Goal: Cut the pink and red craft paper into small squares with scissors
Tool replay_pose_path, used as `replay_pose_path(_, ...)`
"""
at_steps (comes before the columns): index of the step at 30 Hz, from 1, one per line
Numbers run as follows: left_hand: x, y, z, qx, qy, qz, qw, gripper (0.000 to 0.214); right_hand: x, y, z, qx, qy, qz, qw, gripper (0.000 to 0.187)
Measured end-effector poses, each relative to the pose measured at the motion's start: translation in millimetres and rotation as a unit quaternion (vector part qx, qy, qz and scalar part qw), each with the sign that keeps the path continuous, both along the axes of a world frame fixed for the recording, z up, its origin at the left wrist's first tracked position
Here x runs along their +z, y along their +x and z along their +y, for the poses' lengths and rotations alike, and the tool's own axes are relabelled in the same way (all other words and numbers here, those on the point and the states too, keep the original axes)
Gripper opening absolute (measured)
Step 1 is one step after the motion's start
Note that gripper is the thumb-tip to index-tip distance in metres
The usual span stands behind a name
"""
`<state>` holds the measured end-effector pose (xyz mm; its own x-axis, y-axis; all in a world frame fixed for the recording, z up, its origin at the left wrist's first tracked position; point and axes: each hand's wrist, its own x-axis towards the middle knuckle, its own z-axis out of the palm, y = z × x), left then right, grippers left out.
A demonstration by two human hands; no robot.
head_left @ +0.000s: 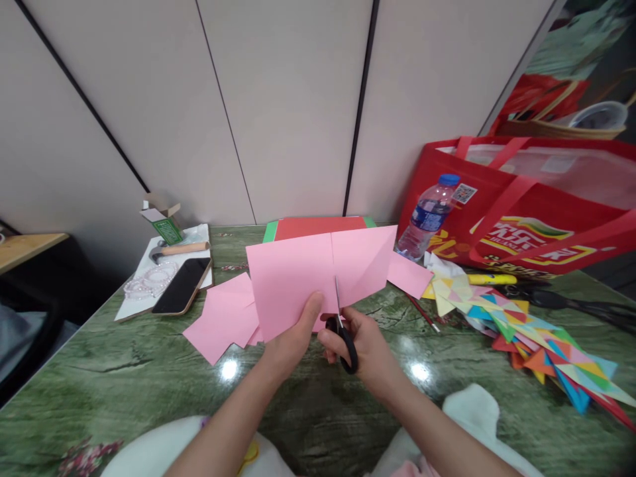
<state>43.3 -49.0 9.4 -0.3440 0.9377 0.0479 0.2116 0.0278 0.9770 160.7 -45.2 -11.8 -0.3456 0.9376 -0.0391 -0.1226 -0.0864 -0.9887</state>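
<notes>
Pink sheet pinched in left grip; scissors at its edge clasped in right grip; cut seemingly underway; straightness required next.

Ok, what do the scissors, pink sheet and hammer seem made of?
Scissors: silvery thin blades suggest metal; black loops, probably plastic. Pink sheet: matte and thin, likely paper or light card. Hammer: smooth tan handle looks wooden; grey head, likely metal.

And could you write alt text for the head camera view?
The left hand holds up a pink sheet while the right hand cuts it with black-handled scissors, above a green table. Around them are more pink paper, a phone and a red bag.
</notes>
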Motion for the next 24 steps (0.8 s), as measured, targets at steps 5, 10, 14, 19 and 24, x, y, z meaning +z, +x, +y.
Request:
replay_pose_path(5, -1.1, 0.0, -0.3, -0.003, -0.005, 0.000, 1.000, 0.032, 0.1, -0.1, 0.2, -0.004, -0.003, 0.000, 1.000, 0.030)
replay_pose_path(10, -1.2, 0.5, 0.2, 0.001, -0.003, -0.010, 1.000, 0.034, -0.1, -0.7, 0.3, -0.005, -0.014, 0.001, 1.000, 0.030)
replay_pose_path(14, -1.3, 1.0, -0.3, 0.007, 0.006, -0.017, 1.000, 0.035, -0.3, -1.3, 0.7, -0.006, -0.015, -0.002, 1.000, 0.031)
replay_pose_path(19, -0.4, 1.4, 0.1, -0.003, -0.009, -0.052, 0.999, 0.031, -2.8, -1.7, -0.7, 0.000, -0.012, 0.014, 1.000, 0.030)
replay_pose_path(24, -8.9, 2.0, 5.7, 0.002, 0.026, -0.104, 0.994, 0.033, -4.8, -2.3, -1.4, 0.019, -0.022, 0.077, 0.997, 0.029)
